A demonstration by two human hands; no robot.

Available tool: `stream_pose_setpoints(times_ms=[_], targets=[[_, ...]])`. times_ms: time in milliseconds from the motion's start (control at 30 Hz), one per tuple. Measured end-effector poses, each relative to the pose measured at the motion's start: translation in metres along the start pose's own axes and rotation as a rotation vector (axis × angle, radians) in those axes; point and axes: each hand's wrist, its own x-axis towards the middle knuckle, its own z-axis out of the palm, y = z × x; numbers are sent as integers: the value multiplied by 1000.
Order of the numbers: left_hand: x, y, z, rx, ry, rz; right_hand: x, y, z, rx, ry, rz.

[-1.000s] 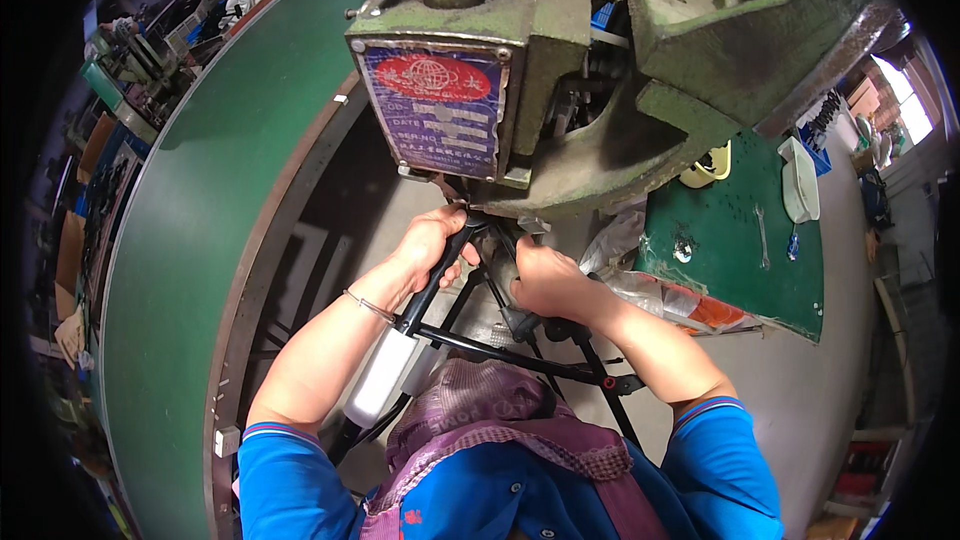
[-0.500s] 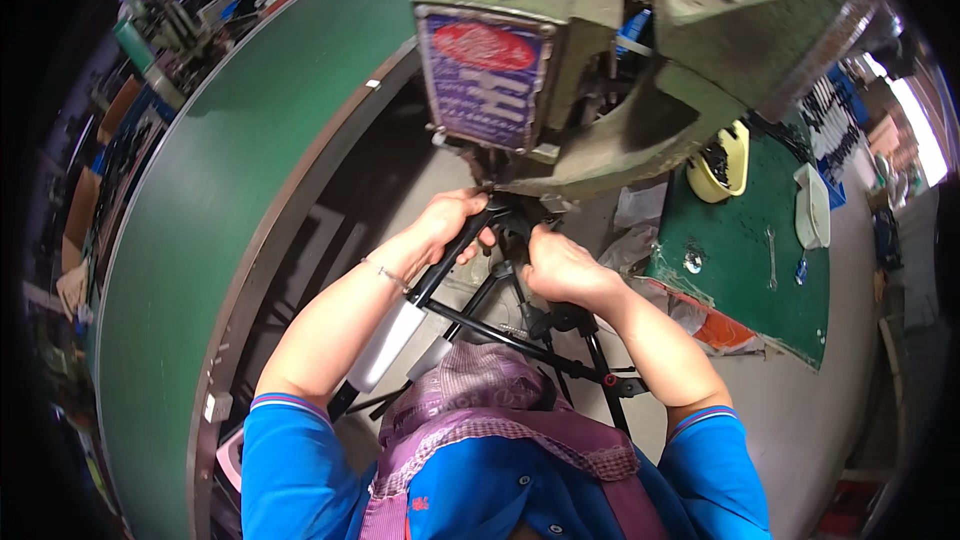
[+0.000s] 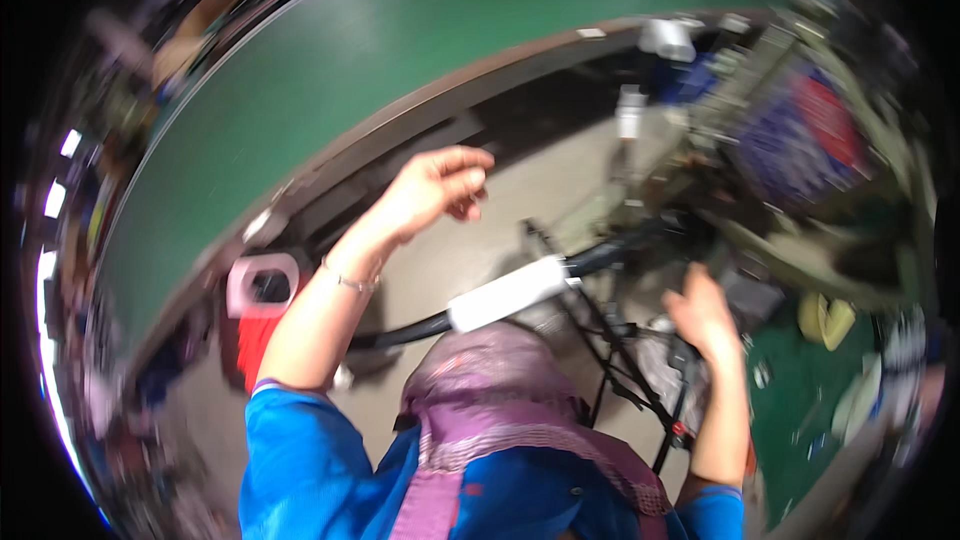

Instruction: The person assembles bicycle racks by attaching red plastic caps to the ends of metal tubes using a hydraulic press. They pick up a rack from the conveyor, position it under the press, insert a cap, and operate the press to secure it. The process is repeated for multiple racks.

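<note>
My left hand (image 3: 440,188) is raised over the floor near the green table's edge, away from the frame, fingers loosely bent and nothing in them. A black tubular frame (image 3: 605,250) with a white sleeve (image 3: 510,293) on one tube lies across in front of me. Its far end reaches under the head of a green press-like machine (image 3: 830,255), where blur hides the contact. Close by that end is my right hand (image 3: 703,315), thumb and forefinger apart. I see nothing held in it, though its other fingers are blurred.
A long green table (image 3: 330,90) curves along the far left side. On the right a green work surface (image 3: 795,380) carries a yellow container (image 3: 826,320) and a pale tray (image 3: 858,395). A pink-rimmed thing (image 3: 262,285) above something red stands by my left elbow.
My left hand has let go of the black frame and lifted away to the left. The right hand has come off its grip. The view has swung left, shifting the machine rightward.
</note>
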Motion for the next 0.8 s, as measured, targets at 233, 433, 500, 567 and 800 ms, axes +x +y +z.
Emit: stream_pose_setpoints(times_ms=[233,433,500,567,800], targets=[[-206,-78,-158,-22,823,-175,10,50,16,-105,127,-97],[-343,-261,-195,-174,1255,-602,36,79,12,-46,103,-65],[-375,-340,-191,-140,1273,-688,45,90,10,27,73,-122],[-390,-393,-182,179,1171,-971,45,87,9,69,76,-35],[-365,-437,-152,792,618,-1233,47,102,3,180,196,-47]])
